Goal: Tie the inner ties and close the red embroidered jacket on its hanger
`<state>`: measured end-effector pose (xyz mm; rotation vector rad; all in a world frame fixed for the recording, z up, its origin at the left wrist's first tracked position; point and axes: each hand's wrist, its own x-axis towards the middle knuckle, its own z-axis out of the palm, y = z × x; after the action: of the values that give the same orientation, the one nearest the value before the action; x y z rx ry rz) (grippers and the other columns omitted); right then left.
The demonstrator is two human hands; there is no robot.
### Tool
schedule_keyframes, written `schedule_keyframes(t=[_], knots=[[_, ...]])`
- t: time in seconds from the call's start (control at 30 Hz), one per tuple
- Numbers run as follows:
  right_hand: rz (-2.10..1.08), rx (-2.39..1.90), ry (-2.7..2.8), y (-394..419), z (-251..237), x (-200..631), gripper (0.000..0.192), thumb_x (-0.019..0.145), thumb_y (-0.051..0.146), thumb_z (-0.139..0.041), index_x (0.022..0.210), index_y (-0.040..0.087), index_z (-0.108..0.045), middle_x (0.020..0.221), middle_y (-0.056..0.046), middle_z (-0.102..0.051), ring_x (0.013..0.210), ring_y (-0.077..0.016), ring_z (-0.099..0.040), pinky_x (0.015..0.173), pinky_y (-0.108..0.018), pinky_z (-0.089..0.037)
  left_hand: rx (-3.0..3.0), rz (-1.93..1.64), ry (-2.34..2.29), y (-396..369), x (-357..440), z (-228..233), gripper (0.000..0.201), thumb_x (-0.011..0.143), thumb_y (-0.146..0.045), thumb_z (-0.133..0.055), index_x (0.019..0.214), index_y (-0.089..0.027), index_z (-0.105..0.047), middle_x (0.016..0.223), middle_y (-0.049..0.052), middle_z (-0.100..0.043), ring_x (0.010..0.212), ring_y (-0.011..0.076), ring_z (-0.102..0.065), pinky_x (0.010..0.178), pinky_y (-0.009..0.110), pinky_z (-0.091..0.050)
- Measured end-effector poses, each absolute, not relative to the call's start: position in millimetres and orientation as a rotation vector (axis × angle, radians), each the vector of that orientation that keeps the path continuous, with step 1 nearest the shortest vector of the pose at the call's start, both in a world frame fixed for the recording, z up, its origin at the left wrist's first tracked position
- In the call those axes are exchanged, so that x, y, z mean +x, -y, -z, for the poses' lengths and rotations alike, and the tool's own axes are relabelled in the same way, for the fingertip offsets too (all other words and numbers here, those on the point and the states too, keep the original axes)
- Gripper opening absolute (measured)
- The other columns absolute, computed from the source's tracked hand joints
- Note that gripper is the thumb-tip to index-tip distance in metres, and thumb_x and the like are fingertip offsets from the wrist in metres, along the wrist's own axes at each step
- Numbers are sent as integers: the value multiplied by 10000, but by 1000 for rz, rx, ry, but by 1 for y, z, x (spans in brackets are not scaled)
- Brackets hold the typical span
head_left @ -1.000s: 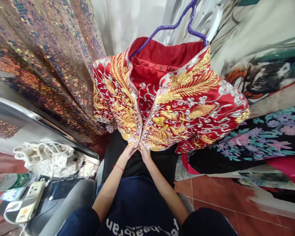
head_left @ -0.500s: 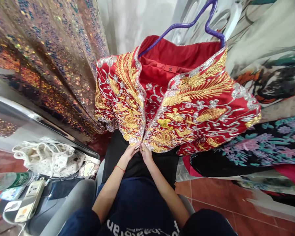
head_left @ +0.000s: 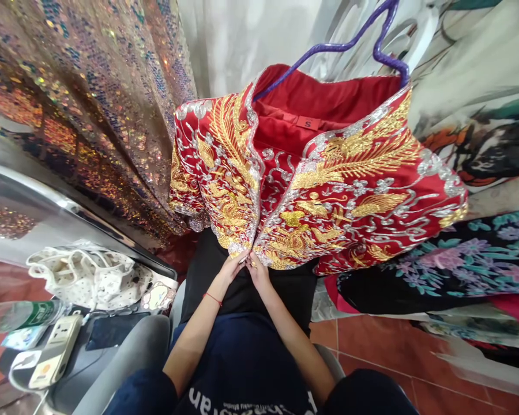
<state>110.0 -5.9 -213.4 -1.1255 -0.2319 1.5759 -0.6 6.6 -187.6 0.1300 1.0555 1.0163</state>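
A red jacket [head_left: 372, 202] with gold and silver embroidery hangs open-necked from a purple hanger [head_left: 341, 47] in front of me. A small red size label marked S [head_left: 308, 123] shows inside its collar. My left hand [head_left: 233, 265] pinches the lower front edge on the left side. Close beside it, my right hand [head_left: 258, 270] pinches the other front edge, and the fingertips of both hands nearly meet at the hem. Whatever fastener may lie between the fingers is too small to make out.
A sequined fabric [head_left: 112, 104] hangs at the left. On a chair lie a white spotted bag [head_left: 90, 276], a power strip [head_left: 56, 349] and a plastic bottle [head_left: 21, 316]. Black floral cloth [head_left: 458, 259] hangs at the right, above the red tiled floor [head_left: 372, 351].
The view has shifted a little, so the jacket and hanger appear slightly farther right. Both hands keep the same grip on the front edges.
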Motion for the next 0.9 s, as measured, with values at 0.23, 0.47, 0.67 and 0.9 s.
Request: schedule_keyframes(t=[0.23,0.47,0.67,0.9], knots=[[-1596,-1093,214,8,205,109,338,546,276,-890,816,216,-696,767,23,-691,655,-124,-609,666,-297,-548,120,-1050,-1029,-8,2,189,321,655,-242,-909,919,-121,-774,846,83,-751,674,110,-644,680,225,-526],[-1595,-1086,191,8,203,108,335,539,272,-875,814,219,-690,779,21,-702,654,-120,-606,658,-282,-543,106,-1065,-1018,-6,4,191,289,676,-225,-896,912,-116,-769,828,76,-746,682,110,-658,679,216,-537],[-1591,-1090,189,7,202,108,360,555,267,-864,869,223,-695,814,28,-719,683,-121,-627,663,-271,-540,105,-1068,-1004,-6,4,189,274,685,-221,-891,895,-104,-759,792,64,-740,676,109,-663,685,216,-543],[-1592,-1112,209,6,204,107,294,676,257,-842,926,203,-699,830,28,-716,686,-114,-632,685,-270,-546,138,-1080,-999,-4,4,185,307,665,-234,-903,911,-110,-767,814,63,-747,684,103,-651,665,209,-515]])
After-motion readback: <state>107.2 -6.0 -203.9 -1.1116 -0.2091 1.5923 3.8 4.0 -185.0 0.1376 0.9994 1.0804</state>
